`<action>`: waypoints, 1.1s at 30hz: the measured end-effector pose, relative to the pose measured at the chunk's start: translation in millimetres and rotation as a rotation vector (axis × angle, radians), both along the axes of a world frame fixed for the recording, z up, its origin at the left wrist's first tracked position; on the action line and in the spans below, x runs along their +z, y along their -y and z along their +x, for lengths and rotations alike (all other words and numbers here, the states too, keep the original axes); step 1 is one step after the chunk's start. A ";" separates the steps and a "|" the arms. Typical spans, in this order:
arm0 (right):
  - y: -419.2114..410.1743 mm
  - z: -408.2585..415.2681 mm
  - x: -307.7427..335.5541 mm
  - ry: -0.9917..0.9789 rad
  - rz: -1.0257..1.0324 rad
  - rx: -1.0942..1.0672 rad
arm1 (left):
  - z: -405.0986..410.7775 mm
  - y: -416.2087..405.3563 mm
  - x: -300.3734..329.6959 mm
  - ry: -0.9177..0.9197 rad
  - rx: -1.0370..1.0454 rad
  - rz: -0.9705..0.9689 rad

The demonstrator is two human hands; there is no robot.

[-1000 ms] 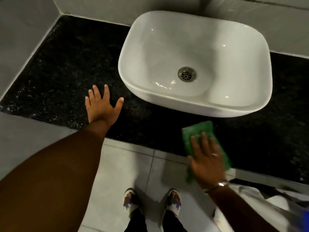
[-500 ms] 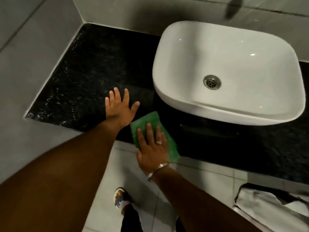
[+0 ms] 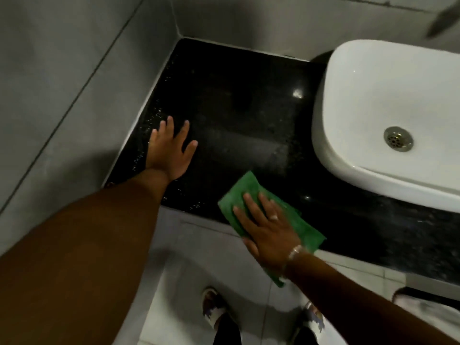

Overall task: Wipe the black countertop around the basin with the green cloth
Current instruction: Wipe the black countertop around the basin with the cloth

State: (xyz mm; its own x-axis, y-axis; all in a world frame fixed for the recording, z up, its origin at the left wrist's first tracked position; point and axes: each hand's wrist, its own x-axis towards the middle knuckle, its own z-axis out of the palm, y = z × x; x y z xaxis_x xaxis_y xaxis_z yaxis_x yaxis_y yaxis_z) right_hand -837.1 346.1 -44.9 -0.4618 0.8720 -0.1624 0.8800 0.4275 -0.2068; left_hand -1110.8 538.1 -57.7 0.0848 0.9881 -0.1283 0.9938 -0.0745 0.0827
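The black countertop (image 3: 239, 100) runs from the left wall corner to under the white basin (image 3: 388, 105) at the right. The green cloth (image 3: 239, 192) lies flat on the counter's front edge, left of the basin, part of it hanging over the edge. My right hand (image 3: 266, 230) presses flat on the cloth, fingers spread, a ring on one finger. My left hand (image 3: 170, 148) rests flat on the counter near its left edge, fingers apart, holding nothing.
Grey tiled walls (image 3: 62, 78) close the counter at the left and back. A dark spout tip (image 3: 440, 21) shows at the top right. The basin drain (image 3: 398, 139) is in view. Below are grey floor tiles, my sandalled feet (image 3: 214, 307) and a white object (image 3: 428, 310) at lower right.
The view has swung left toward the wall corner. My right hand has slid the cloth leftward along the front edge from under the basin. My left hand stays flat on the counter.
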 end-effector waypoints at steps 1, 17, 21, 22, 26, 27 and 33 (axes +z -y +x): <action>5.1 10.4 -0.1 0.000 0.005 0.086 | -1.0 0.3 0.3 0.016 0.005 -0.007; -158.3 -103.0 13.1 -0.301 -0.110 -0.291 | -8.6 3.0 1.3 0.404 0.053 0.079; -196.3 -47.6 16.5 -0.169 0.080 -0.405 | -6.7 4.4 12.1 0.569 0.179 -0.008; -207.1 -32.8 13.8 -0.088 0.068 -0.438 | -0.4 5.4 16.8 0.595 0.226 -0.024; -238.1 -5.0 -3.5 0.080 -0.033 -0.449 | 52.4 30.1 28.8 0.281 -0.029 -0.022; -242.4 -3.8 -7.5 0.098 -0.043 -0.432 | 69.0 37.9 28.4 0.215 -0.076 -0.068; -243.0 -2.9 -17.2 0.105 0.039 -0.438 | 108.7 55.1 16.9 0.102 0.068 -0.122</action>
